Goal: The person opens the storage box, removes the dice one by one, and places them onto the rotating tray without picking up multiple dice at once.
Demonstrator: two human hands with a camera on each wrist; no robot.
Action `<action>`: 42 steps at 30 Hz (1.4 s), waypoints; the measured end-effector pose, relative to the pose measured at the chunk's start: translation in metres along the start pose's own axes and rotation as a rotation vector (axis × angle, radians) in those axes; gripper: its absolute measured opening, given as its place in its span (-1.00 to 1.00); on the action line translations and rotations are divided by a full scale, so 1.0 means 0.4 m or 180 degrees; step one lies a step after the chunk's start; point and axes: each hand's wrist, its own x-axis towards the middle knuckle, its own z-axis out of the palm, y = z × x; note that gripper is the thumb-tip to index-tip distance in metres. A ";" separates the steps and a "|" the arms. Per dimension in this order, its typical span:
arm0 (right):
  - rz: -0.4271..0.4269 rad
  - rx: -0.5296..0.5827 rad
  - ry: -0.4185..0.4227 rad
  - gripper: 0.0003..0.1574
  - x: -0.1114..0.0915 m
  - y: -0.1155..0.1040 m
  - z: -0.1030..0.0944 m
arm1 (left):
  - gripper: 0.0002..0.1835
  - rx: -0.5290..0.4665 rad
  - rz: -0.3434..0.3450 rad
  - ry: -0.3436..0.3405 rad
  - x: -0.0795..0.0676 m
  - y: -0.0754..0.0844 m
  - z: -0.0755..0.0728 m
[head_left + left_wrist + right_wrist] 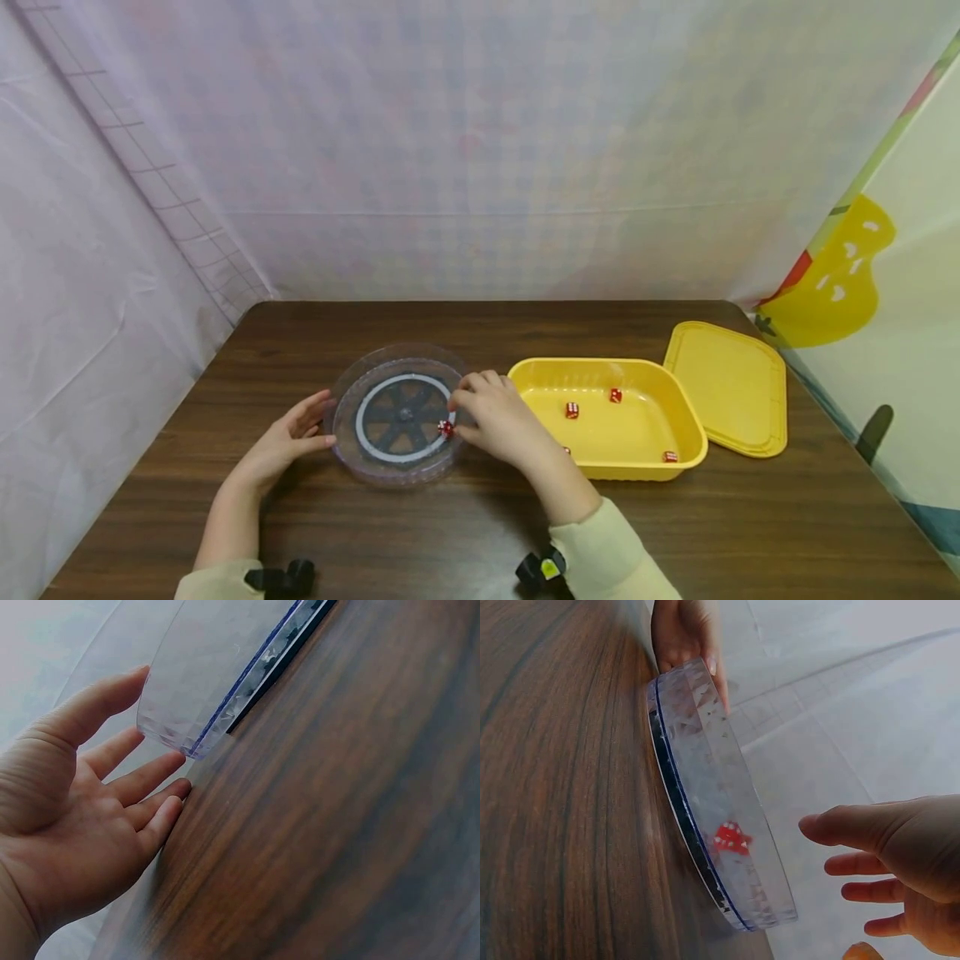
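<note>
A round clear plastic turntable tray (348,429) with a dark spoked centre and a white ring stands on the table. My left hand (279,446) is at its left side, fingers spread and fairly straight, with thumb and fingertips right at the clear wall. Over the tray's right rim, my right hand (498,417) hovers with fingers loosely extended and nothing held between them in the right wrist view. Red dice (446,428) with white dots lie inside the tray near that rim, just by the right fingertips; through the wall they show as a red patch (732,838).
Right of the tray stands a yellow plastic container (622,471) holding several red dice, among them a die (572,410) near its middle. Its yellow lid (727,387) lies behind it to the right. A pale curtain (480,167) hangs behind the wooden table (420,542).
</note>
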 end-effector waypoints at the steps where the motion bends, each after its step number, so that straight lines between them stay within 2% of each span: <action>1: 0.0002 0.0017 -0.0002 -0.72 -0.001 0.000 -0.001 | -0.17 0.0001 -0.0010 0.0006 0.000 -0.001 0.000; 20: 0.0145 0.0038 -0.0067 -0.64 -0.010 -0.002 -0.044 | -0.15 -0.0010 -0.0048 0.0010 0.002 -0.001 0.000; 26: 0.0164 0.0043 -0.0084 -0.66 -0.014 -0.002 -0.057 | -0.17 -0.0013 0.0004 0.0022 0.001 -0.001 0.000; 34: 0.0110 -0.0024 -0.0008 -0.65 -0.027 0.018 -0.069 | -0.16 0.0000 -0.0018 0.0022 0.000 -0.003 -0.001; 42: 0.0255 -0.0084 -0.0014 -0.64 -0.045 0.043 -0.091 | -0.17 -0.0068 0.0018 0.0025 0.000 -0.002 0.000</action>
